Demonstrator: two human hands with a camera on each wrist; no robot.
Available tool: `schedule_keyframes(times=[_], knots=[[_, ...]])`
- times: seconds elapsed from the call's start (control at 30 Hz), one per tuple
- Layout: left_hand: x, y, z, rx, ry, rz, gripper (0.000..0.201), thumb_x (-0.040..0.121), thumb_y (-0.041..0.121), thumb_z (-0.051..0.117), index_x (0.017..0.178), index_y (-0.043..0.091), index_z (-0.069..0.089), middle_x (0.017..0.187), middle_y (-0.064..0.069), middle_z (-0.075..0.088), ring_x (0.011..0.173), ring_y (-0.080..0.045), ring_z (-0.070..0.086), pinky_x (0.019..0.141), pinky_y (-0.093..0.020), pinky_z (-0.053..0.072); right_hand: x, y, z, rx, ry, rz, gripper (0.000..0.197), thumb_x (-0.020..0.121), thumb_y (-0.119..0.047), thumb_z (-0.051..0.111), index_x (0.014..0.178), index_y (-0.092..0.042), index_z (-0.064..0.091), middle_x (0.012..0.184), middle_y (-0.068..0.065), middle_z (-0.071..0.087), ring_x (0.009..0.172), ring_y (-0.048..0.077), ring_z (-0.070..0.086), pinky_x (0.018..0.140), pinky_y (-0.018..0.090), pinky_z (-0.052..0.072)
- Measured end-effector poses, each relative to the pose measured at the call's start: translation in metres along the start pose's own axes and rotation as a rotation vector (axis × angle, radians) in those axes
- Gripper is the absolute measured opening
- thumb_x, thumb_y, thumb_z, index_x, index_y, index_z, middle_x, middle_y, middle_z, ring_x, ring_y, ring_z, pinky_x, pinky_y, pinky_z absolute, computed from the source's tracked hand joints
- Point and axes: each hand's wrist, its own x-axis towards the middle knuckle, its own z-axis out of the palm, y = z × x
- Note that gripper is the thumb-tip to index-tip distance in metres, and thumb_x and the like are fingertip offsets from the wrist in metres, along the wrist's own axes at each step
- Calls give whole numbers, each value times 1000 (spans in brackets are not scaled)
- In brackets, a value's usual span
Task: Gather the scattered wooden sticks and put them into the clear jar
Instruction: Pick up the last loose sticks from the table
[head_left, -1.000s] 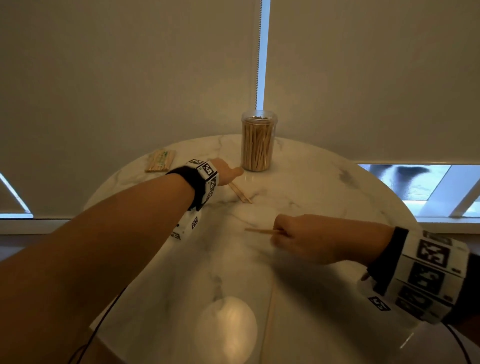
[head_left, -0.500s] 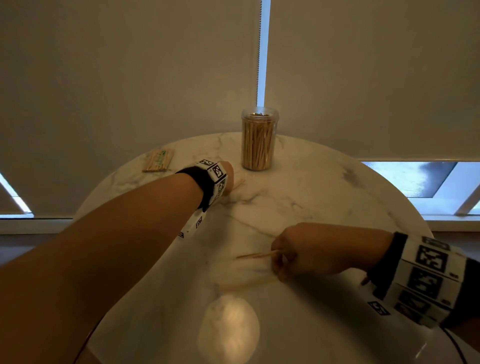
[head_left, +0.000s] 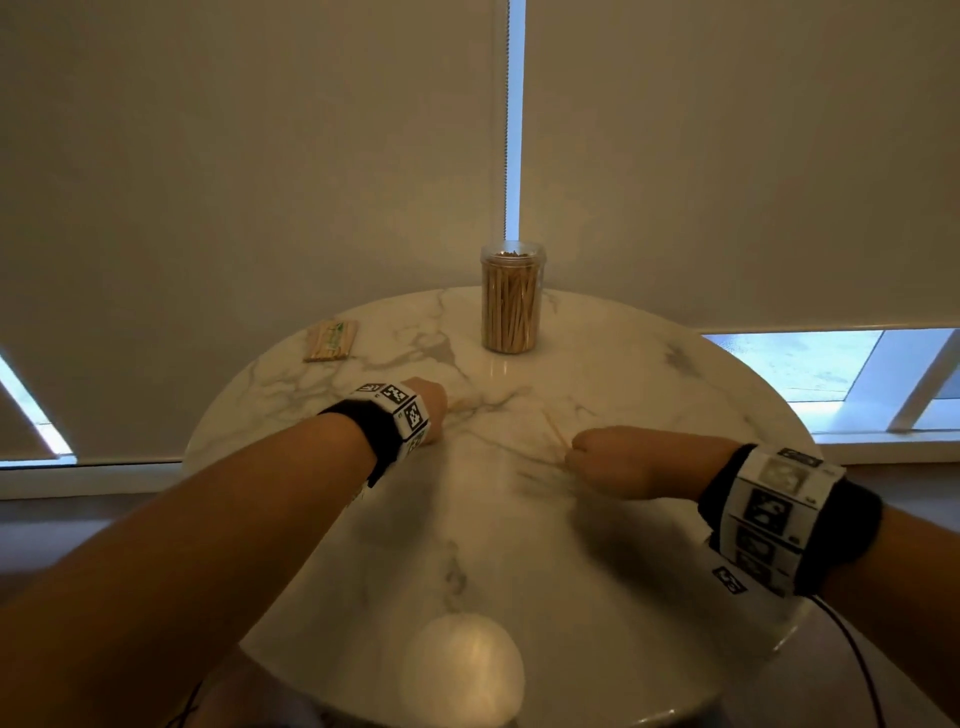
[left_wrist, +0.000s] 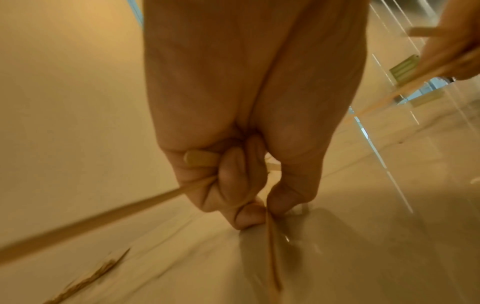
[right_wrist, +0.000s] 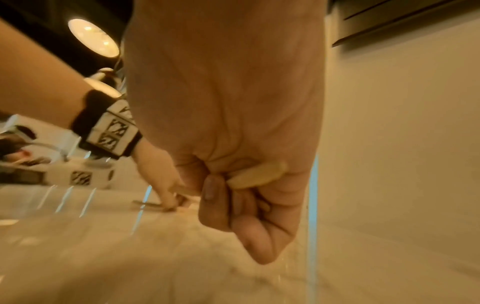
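Currently both fists are clenched on wooden sticks: left hand (left_wrist: 233, 164) pinches several at the tabletop, right hand (head_left: 618, 460) holds a stick (head_left: 555, 429) low over the marble table (head_left: 649, 374) (head view blurred, count unclear). Still the gathering step, I'd say. Next calls for carrying both bundles to the clear jar (head_left: 511, 299), upright at the far edge, well apart, already packed.
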Motion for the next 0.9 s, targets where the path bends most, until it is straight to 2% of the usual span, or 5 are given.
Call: schedule_keyframes(times=[0.13, 0.27, 0.47, 0.63, 0.9], knots=[[-21, 2, -1, -119, 3, -16, 39, 102, 29, 47, 126, 0, 57, 127, -15, 60, 113, -31, 59, 81, -30, 44, -7, 7, -11, 597, 128, 54, 32, 105, -22, 31, 79, -9, 45, 78, 9, 50, 60, 23, 55, 64, 33, 52], [-35, 6, -1, -709, 16, -26, 35, 105, 24, 31, 104, 4, 59, 109, -20, 66, 84, -26, 57, 72, -27, 41, -14, 1, -15, 1068, 265, 118, 24, 104, -25, 33, 97, -8, 48, 84, 17, 64, 61, 26, 61, 57, 30, 50], [-53, 30, -3, -1611, 54, -100, 14, 95, 18, 33, 83, 17, 40, 50, 2, 37, 44, -14, 33, 44, -20, 26, -3, -30, -15, 1012, 318, 95, 24, 101, -28, 31, 93, -12, 47, 81, 9, 54, 58, 15, 38, 51, 27, 31], [-63, 51, -12, -1599, 12, 79, 53, 91, 71, 42, 85, 19, 53, 57, 5, 40, 44, -10, 32, 42, -19, 29, 11, -63, -5, 809, 464, 36, 31, 104, -33, 31, 114, -10, 49, 94, 5, 61, 72, 16, 53, 61, 28, 46], [-51, 39, -3, -1634, 285, -72, 36, 105, 41, 36, 91, 14, 55, 73, -4, 55, 55, -17, 49, 48, -26, 39, 18, -73, 2, 653, 337, -80, 24, 100, -13, 40, 104, -7, 63, 90, 4, 65, 72, 14, 58, 65, 32, 53]])
